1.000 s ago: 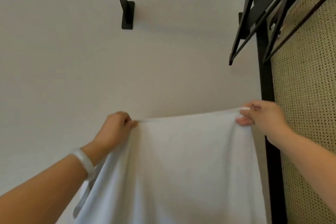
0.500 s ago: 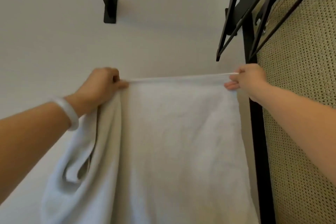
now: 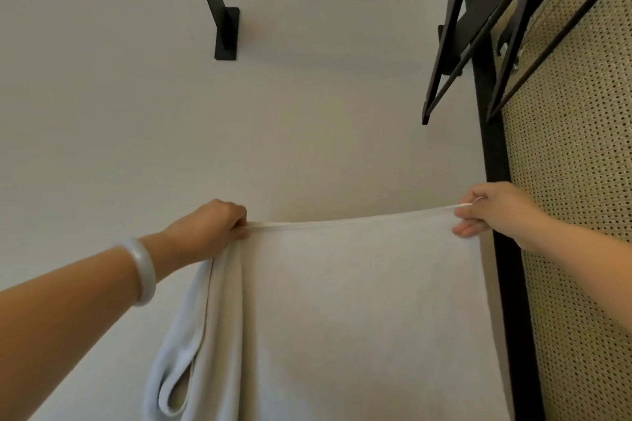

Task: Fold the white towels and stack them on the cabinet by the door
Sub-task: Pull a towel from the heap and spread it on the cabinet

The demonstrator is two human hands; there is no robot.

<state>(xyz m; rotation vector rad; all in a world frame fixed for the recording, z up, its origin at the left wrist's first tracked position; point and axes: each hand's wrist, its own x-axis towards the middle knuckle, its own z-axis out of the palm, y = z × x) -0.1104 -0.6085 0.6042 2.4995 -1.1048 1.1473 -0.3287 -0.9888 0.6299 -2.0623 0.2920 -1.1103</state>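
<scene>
A white towel (image 3: pixel 359 311) hangs spread in front of me, held up by its top edge against a plain wall. My left hand (image 3: pixel 208 232) is closed on the towel's top left corner, where extra cloth bunches and drapes down in a fold. My right hand (image 3: pixel 492 212) pinches the top right corner between thumb and fingers. The top edge sags slightly between the two hands. The towel's lower part runs out of the bottom of the view. The cabinet is not in sight.
A black wall bracket (image 3: pixel 225 32) with a slanting bar sticks out of the wall above. On the right stands a woven cane panel (image 3: pixel 578 215) in a black frame (image 3: pixel 496 154), with black angled bars (image 3: pixel 458 41) at the top right. A pale bangle (image 3: pixel 142 270) is on my left wrist.
The towel's top edge and both hands sit lower in view than half a second ago, and the edge has gone from taut to slightly sagging. Both hands keep their grip.
</scene>
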